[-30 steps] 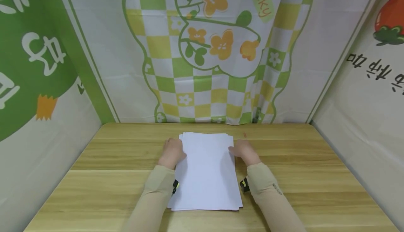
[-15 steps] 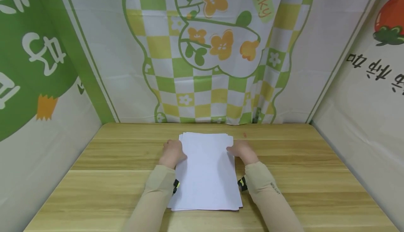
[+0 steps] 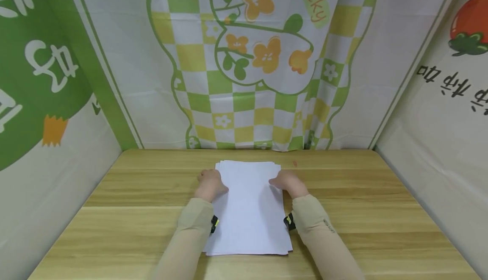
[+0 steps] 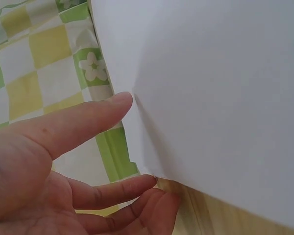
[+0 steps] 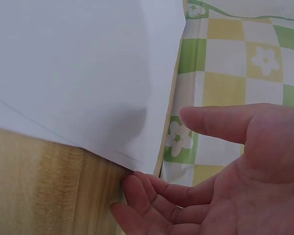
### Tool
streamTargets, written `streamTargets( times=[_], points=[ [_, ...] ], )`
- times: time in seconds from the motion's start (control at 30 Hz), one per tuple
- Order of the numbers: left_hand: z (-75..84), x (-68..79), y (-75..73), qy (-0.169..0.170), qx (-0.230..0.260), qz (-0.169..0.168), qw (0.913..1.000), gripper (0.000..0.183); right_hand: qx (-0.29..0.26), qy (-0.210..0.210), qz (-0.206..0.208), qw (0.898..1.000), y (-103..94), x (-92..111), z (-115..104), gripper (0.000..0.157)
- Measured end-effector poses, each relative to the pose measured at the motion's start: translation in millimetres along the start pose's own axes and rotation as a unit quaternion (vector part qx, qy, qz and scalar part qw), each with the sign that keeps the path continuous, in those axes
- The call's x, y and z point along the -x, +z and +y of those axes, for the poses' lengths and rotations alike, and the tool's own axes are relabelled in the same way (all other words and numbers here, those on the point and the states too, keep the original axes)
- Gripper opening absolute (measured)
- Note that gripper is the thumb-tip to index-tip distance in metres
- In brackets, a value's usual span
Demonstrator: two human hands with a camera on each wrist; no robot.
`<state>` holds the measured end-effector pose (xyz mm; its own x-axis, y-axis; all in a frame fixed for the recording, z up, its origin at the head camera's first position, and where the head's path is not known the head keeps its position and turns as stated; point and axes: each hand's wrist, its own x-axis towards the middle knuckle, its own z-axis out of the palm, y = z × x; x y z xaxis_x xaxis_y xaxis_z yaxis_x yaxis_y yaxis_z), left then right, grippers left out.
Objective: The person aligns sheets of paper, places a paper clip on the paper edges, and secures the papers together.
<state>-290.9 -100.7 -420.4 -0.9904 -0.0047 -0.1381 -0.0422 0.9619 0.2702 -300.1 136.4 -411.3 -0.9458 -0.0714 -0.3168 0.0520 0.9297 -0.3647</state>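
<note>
A stack of white paper sheets (image 3: 248,212) lies on the wooden table, its edges slightly uneven at the corners. My left hand (image 3: 210,184) is at the stack's left edge. In the left wrist view its thumb tip touches the top sheet (image 4: 225,98), and its fingertips (image 4: 146,181) meet the paper's edge, well apart from the thumb. My right hand (image 3: 289,181) is at the right edge. In the right wrist view its fingertips (image 5: 132,183) touch the edge of the paper (image 5: 78,73), while the thumb stands raised, apart from the fingers.
A small red object (image 3: 295,164), too small to identify, lies behind the right hand on the wooden table (image 3: 362,212). A green and yellow checked curtain (image 3: 244,115) hangs along the table's back edge. Printed cloth walls (image 3: 431,115) stand at both sides.
Both hands have shifted slightly inward, the right one more, so its thumb now reaches further over the paper. The stack stays essentially in place.
</note>
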Motion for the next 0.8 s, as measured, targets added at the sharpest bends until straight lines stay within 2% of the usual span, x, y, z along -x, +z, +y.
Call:
streamTargets(
  times=[0.27,0.47,0.6,0.8],
  points=[
    [4.4,-0.8,-0.5,-0.035,0.043,-0.015,0.9984,0.054,-0.014,0.009,-0.009,1.0,0.2,-2.9,-1.1,0.057],
    [5.1,-3.2,2.4,-0.057,0.074,-0.009,0.9955,0.054,-0.035,0.022,-0.013,0.999,0.5,-6.3,-1.1,0.053],
    [4.8,-4.8,3.4,-0.057,0.08,-0.004,0.9951,0.055,-0.066,0.038,-0.015,0.997,-0.9,-5.3,-1.8,0.049],
    [2.3,-5.2,3.6,-0.045,0.082,0.012,0.9956,0.056,-0.123,0.062,-0.02,0.99,-2.8,-3.5,-2.4,0.051]
  ],
)
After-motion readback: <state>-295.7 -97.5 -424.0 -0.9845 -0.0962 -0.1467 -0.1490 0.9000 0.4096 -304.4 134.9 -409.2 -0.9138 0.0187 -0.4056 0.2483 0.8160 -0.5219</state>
